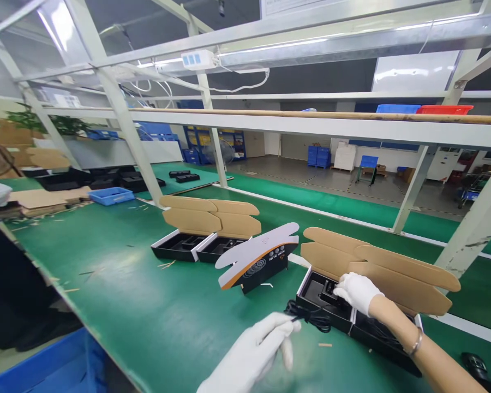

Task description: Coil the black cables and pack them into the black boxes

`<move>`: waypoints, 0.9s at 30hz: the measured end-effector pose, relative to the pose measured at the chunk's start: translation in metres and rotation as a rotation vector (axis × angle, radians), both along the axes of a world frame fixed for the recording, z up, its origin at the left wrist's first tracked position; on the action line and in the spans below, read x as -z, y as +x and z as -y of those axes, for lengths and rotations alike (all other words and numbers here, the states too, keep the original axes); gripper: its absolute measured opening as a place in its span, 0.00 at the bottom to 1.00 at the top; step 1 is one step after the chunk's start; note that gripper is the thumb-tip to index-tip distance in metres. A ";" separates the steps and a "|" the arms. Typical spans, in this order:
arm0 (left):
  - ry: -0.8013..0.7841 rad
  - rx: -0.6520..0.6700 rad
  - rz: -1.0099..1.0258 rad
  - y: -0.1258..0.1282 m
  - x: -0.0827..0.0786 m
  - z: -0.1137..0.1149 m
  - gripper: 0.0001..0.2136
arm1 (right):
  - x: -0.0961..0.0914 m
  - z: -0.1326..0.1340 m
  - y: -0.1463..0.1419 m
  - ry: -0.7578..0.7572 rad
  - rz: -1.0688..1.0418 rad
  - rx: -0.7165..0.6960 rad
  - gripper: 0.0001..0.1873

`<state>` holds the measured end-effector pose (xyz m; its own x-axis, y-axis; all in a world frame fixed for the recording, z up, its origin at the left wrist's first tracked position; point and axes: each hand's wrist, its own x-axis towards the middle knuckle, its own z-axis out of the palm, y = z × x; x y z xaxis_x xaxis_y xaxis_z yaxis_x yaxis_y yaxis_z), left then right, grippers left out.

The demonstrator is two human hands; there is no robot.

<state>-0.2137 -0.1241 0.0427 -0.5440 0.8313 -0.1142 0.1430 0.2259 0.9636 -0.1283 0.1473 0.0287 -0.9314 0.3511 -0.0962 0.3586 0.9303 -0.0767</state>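
Green tables are running through a big work room, and white gloves are covering both hands at the table [106,295]. The left hand [249,349] is pinching a black cable [306,319] just beside an open black box [323,311]. The right hand [355,292] is pressing its fingers together on a black part [329,292] inside that box.

The white cloth gloves [249,349] at 6 o'clock looked soft, and the cable [306,317] was matt black rubber. At 4 o'clock, the kraft cardboard flaps [376,267] looked rough and matt. The green bench mat [106,273] at 9 o'clock was smooth with a slight gloss, and the overhead frame [352,43] was shiny galvanized metal.
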 end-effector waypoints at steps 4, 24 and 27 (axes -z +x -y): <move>0.072 0.065 -0.396 -0.011 -0.030 -0.032 0.19 | -0.050 0.025 0.017 -0.372 -0.318 -0.293 0.30; -0.138 0.641 -0.444 -0.064 -0.002 -0.150 0.24 | -0.013 0.007 0.026 0.144 -0.272 -0.121 0.12; -0.207 0.666 -0.528 -0.082 0.024 -0.158 0.23 | 0.010 0.010 0.017 0.195 -0.011 -0.030 0.16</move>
<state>-0.2955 0.0337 0.0186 0.0230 0.9856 -0.1677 0.7234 0.0994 0.6832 -0.1116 0.1376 0.0192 -0.9423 0.3342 -0.0183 0.3308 0.9381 0.1025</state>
